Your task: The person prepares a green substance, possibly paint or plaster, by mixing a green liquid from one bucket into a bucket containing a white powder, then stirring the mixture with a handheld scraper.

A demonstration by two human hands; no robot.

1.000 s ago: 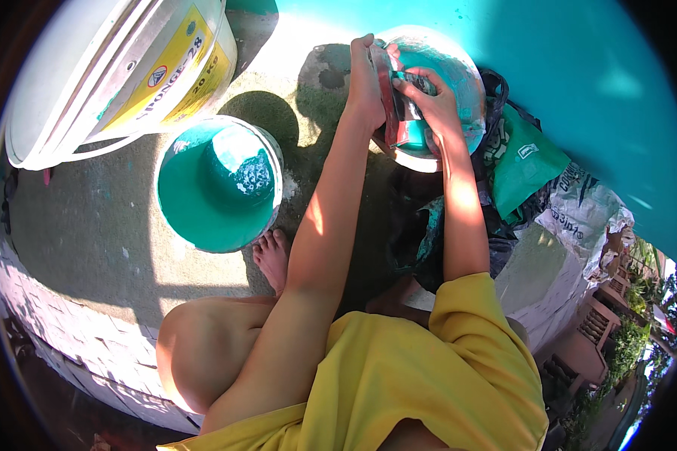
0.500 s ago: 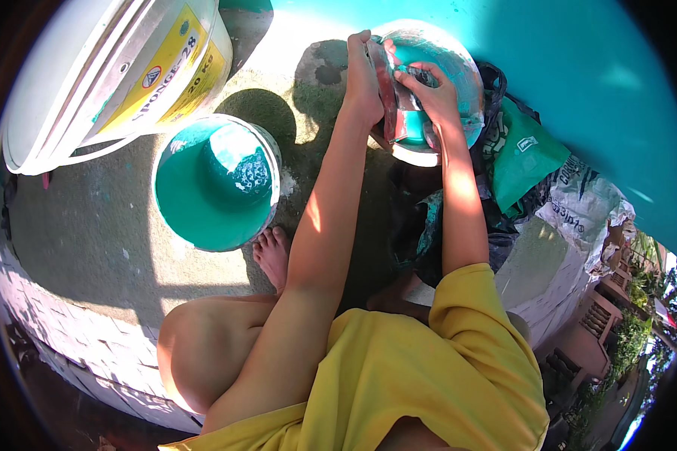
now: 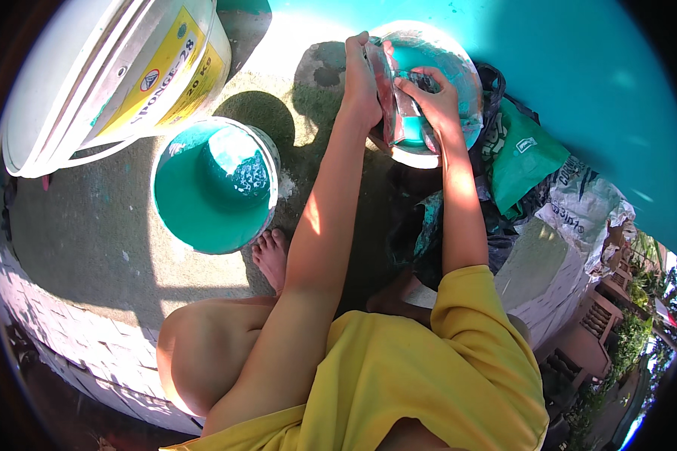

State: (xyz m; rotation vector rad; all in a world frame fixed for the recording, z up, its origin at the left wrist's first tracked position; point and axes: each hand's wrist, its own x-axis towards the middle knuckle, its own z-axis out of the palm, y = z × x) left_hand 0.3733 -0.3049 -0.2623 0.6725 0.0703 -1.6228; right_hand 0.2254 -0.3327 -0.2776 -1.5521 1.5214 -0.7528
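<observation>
At the top centre stands a round white tub point(image 3: 470, 98), its inside smeared with teal paint. Over its left side my left hand point(image 3: 362, 86) grips a flat reddish-brown piece point(image 3: 386, 86) by its outer edge; its exact kind does not show. My right hand point(image 3: 438, 98) is closed on a dark, paint-smeared flat tool point(image 3: 414, 83), held against the reddish-brown piece. Most of that tool lies hidden under my fingers. Teal paint point(image 3: 411, 129) shows just below it. Left of my left forearm stands a bucket point(image 3: 192, 192) of teal paint, partly in sunlight.
A large white bucket with a yellow label point(image 3: 165, 71) stands at the upper left. Right of the tub lie black plastic point(image 3: 417, 225), a green bag point(image 3: 526, 158) and a torn whitish sack point(image 3: 583, 203). A teal wall point(image 3: 594, 90) rises behind. My bare foot point(image 3: 269, 255) is near the paint bucket.
My right hand and the dark tool have shifted slightly at the reddish-brown piece, the fingers now lying flatter over the tool. My left hand keeps its grip, almost unmoved.
</observation>
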